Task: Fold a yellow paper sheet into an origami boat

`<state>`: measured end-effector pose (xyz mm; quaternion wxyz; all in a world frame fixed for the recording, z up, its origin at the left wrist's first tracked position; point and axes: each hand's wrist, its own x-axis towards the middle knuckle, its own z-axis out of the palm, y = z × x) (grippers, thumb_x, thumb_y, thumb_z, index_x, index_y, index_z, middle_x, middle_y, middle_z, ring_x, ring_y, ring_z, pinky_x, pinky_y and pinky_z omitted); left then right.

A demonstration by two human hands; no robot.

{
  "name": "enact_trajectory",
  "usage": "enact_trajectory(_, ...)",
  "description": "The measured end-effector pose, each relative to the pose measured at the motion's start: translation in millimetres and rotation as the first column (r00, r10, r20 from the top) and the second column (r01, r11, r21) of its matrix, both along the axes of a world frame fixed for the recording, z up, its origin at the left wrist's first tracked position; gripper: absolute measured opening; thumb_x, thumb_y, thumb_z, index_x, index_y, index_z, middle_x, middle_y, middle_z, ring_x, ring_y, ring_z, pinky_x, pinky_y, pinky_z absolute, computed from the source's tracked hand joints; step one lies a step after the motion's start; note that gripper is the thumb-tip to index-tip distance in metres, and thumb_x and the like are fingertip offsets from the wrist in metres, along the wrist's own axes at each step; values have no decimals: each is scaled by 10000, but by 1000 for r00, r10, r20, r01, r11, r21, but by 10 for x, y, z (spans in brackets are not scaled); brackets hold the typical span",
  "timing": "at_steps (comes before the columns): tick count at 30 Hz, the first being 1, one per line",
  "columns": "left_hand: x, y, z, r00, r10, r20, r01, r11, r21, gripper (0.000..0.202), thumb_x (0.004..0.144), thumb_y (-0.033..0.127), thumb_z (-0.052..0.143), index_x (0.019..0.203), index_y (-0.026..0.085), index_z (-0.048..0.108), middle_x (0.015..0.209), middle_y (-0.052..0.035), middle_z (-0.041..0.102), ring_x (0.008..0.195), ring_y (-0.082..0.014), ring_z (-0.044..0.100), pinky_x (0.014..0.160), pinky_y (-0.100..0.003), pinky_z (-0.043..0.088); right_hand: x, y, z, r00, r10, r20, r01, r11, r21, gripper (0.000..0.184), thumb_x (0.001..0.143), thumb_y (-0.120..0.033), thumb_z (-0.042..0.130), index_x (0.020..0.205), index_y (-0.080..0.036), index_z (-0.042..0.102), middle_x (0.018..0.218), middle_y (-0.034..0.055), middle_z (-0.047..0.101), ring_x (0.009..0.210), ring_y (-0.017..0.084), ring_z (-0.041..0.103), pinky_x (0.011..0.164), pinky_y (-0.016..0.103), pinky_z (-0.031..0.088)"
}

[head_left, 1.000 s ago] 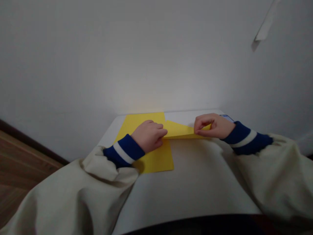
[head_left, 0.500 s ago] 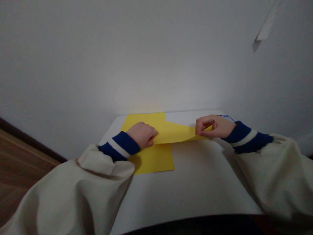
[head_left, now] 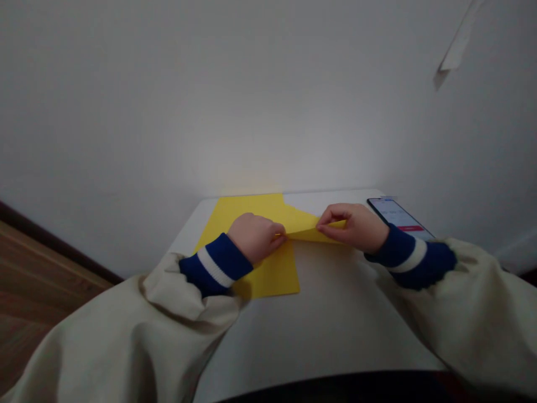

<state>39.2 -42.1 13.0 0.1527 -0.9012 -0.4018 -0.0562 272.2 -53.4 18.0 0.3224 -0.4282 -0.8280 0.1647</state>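
Observation:
A folded piece of yellow paper stretches between my two hands, with its near edge raised a little off the table. My left hand is closed, pinching that edge between thumb and forefinger. On the other side my right hand also pinches the paper, its thumb and fingertips closed on the edge. Beneath my left hand lies a larger yellow sheet, flat on the white table. My left hand and sleeve hide part of this sheet.
A phone with its screen lit lies at the table's back right, partly behind my right cuff. The white table stands against a grey wall. Wooden furniture is at the far left.
My right hand has moved left and slightly nearer, uncovering more of the phone. My left hand has shifted right to the paper's near edge, which it now pinches.

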Motion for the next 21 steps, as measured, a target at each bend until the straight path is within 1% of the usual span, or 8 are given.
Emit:
enact_trajectory(2,17,6,4,999,37,2,-37,999,30,237,855,325,483,794,258,702,698,-23,690,581,-151,586,505,-242,305,-39,-22,4,998,69,2,-69,998,3,110,741,-297,582,757,-193,615,751,26,664,697,136,603,686,288,478)
enact_trajectory(4,6,29,7,997,69,23,-70,997,39,235,853,306,490,776,260,707,705,-22,693,569,-150,584,497,-239,310,-48,-35,-6,986,165,18,-164,986,-14,188,723,-295,610,879,-189,604,851,42,662,780,147,606,740,306,480)
enact_trajectory(7,-53,72,12,990,125,72,-123,992,-42,269,876,342,449,834,276,707,765,-23,702,632,-165,613,536,-246,364,-21,-35,-49,967,242,81,-236,969,-70,353,672,-222,631,1011,-186,540,976,66,629,890,168,584,813,338,465)
enact_trajectory(10,-122,90,20,975,202,93,-182,965,-191,333,890,379,382,969,286,691,921,-35,706,798,-203,641,648,-281,433,16,-22,-100,948,282,147,-256,951,-174,382,627,-151,616,993,-190,514,1036,76,612,940,179,571,824,336,460)
enact_trajectory(14,-163,91,15,939,312,143,-252,909,-332,386,824,307,405,1120,226,639,1089,-60,664,962,-243,618,808,-335,456,27,-16,-107,921,346,178,-307,928,-213,260,657,-107,564,897,-202,531,1093,64,624,1004,168,574,889,326,435)
enact_trajectory(16,-158,111,-18,922,313,230,-209,899,-385,417,826,271,355,1126,187,631,1156,-63,630,1051,-236,580,893,-348,433,18,-22,-77,921,338,193,-303,934,-188,204,710,-116,530,892,-204,559,1053,52,650,969,158,595,872,317,444)
enact_trajectory(18,-136,145,-78,884,290,367,-126,903,-411,440,845,255,300,1135,157,617,1201,-68,600,1128,-213,530,964,-341,393,6,-32,-41,919,336,205,-308,938,-159,174,760,-153,512,906,-203,594,991,43,674,913,151,616,828,303,459)
enact_trajectory(21,-83,187,-178,817,286,500,-79,916,-394,450,825,284,379,1196,107,564,1200,-113,583,1116,-220,526,963,-350,399,-9,-49,-10,915,352,198,-333,935,-125,159,797,-200,509,900,-195,629,882,28,693,792,131,631,731,264,474)
